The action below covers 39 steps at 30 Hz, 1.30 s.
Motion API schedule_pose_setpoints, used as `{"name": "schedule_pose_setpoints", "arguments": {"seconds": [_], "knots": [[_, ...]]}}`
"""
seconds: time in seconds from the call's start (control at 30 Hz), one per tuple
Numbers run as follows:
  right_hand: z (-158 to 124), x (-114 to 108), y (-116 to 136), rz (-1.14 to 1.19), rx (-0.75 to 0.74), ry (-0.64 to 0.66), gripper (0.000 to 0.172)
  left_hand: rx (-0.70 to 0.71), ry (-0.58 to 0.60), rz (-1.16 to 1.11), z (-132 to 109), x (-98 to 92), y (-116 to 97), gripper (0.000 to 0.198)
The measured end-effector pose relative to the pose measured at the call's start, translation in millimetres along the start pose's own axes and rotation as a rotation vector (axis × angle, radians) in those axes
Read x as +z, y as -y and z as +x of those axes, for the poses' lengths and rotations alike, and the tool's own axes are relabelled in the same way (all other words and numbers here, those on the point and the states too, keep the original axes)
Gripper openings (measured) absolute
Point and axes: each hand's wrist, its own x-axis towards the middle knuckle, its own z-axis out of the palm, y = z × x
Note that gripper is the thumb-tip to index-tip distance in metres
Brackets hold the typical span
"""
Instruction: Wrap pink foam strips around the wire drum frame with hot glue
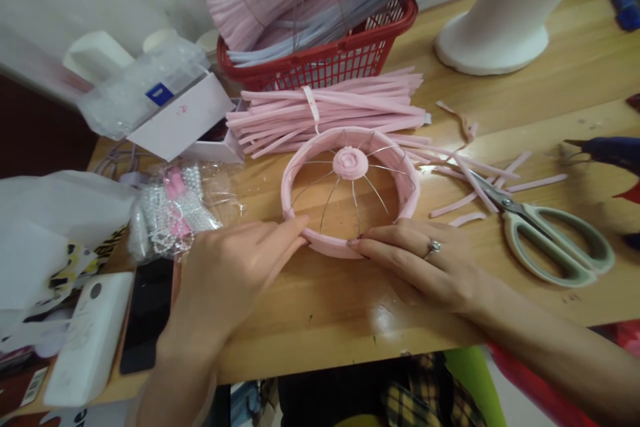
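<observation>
Pink hoop point(345, 250): on the tabletop point(300, 340), middle of view, just nearer than the strip bundle; lying flat-ish, open side up.
Coil point(350, 163): small pink roll inside the hoop outline, toward its far side; thin wires point(377, 195) fan out from it, some reaching the hoop wall.
Left hand point(240, 267): grip narrow, thumb and finger pinching hoop's near-left rim.
Right hand point(430, 263): grip narrow, fingertips on hoop's near-right rim; stone-set ring point(434, 247) on one finger.
Strip bundle point(360, 107): pink, white band around it, just behind hoop.
Basket point(330, 67): red, behind bundle, heaped with pink and blue-grey strips.
Loose strips point(475, 183): pink, scattered right of hoop, some by scissor blades.
Scissors point(525, 217): pale green handles, right of right hand, blades pointing up-left.
Blue tool point(613, 150): right edge, cut off by frame.
White stand point(493, 43): far right, round base.
Bead bag point(175, 210): clear, white beads plus pink bits, left of hoop.
Phone point(147, 313): dark screen, near left forearm, beside white case point(90, 340).
</observation>
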Motion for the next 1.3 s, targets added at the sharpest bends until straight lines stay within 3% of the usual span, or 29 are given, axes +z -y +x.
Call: {"name": "schedule_pose_setpoints", "arguments": {"seconds": [0.1,0.23,0.3,0.37,0.47,0.73,0.97,1.07,1.17,1.3], "knots": [[1,-2,1,0.011,0.015,0.026,0.030,-0.140,-0.189,0.085,-16,18.3,-11,0.026],[1,-3,2,0.026,0.027,0.049,0.032,-0.513,-0.401,-0.199,-41,52.0,-45,0.041],[0,-2,2,0.037,0.038,0.047,0.034,-0.637,-0.322,-0.410,-49,66.3,-65,0.061],[-1,-1,2,0.051,0.044,0.040,0.036,-0.692,-0.217,-0.583,-52,76.0,-82,0.066],[-2,0,3,0.067,0.047,0.018,0.034,-0.670,-0.144,-0.667,-49,83.9,-95,0.069],[2,2,-1,0.185,0.041,-0.039,0.034,-0.684,-0.112,-0.526,-43,103.8,-99,0.085],[3,4,-3,0.225,0.040,-0.075,0.040,-0.613,-0.022,-0.532,-57,90.9,-92,0.087],[1,10,-3,0.200,0.025,-0.114,0.040,-0.590,-0.107,-0.536,-56,89.4,-87,0.087],[-1,14,-4,0.178,0.037,-0.133,0.038,-0.466,-0.218,-0.534,-48,95.3,-85,0.088],[-2,13,-3,0.150,0.042,-0.139,0.033,-0.406,-0.267,-0.540,-46,99.9,-87,0.084]]}}
